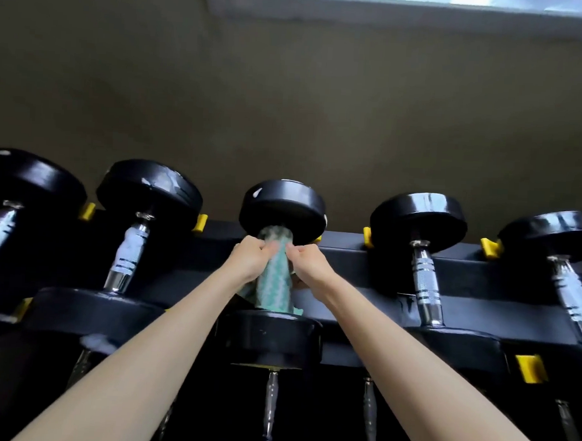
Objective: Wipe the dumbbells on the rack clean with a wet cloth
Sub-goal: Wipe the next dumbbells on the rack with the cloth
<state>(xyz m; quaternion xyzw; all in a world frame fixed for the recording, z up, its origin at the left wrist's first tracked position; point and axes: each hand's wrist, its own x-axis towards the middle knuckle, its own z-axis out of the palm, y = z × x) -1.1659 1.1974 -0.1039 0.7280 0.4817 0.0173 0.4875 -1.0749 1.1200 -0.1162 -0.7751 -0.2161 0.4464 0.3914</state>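
Middle dumbbell's (283,206) handle hidden under cloth (275,280) between left hand (251,260) and right hand (310,266); both palms unseen. Outermost dumbbell (29,184) left of left hand: blurred, cropped by edge. Lower-row handles (269,406) beneath the wrists: too dark.

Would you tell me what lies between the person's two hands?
In the head view, the green cloth, wrapped round the handle of the middle dumbbell, lies between the left hand and right hand.
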